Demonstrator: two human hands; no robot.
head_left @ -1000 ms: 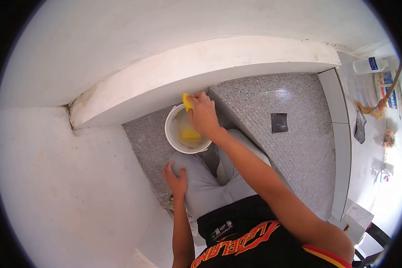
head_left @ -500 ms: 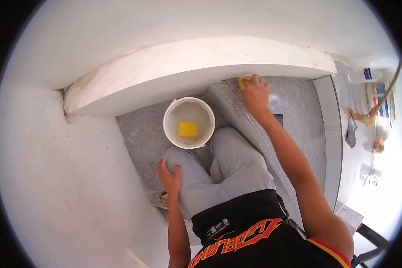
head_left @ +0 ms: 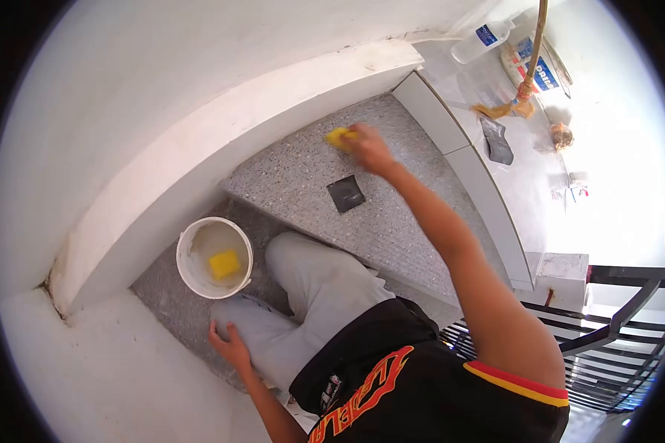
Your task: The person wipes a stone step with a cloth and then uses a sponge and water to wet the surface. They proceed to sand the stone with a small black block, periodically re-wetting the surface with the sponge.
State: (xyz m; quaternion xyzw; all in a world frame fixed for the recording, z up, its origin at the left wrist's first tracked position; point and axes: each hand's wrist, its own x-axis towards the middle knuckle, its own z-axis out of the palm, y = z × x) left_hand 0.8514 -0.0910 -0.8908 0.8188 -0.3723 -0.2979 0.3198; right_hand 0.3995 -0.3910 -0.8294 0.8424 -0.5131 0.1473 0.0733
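A yellow sponge (head_left: 340, 139) is gripped in my right hand (head_left: 371, 150), against the speckled grey stair step (head_left: 295, 173). Below that hand, a dark square sheet (head_left: 346, 193), perhaps sandpaper, lies flat on the same step. My left hand (head_left: 230, 347) rests by my knee with fingers apart, holding nothing. Just beyond the knee stands a white bucket (head_left: 187, 267) with cloudy water inside. Another yellow sponge (head_left: 224, 263) sits in the bucket.
A white ledge (head_left: 222, 122) borders the step along the wall. On the upper floor are a clear plastic bottle (head_left: 480, 43), a labelled tub (head_left: 543, 70), a brush with a wooden handle (head_left: 524, 92) and a dark crumpled sheet (head_left: 496, 142). Black metal railings (head_left: 606, 347) stand at right.
My view has swung to the right, so the bucket and step appear further left. My right hand has moved with the sponge across the step, away from the ledge. The dark square is now uncovered.
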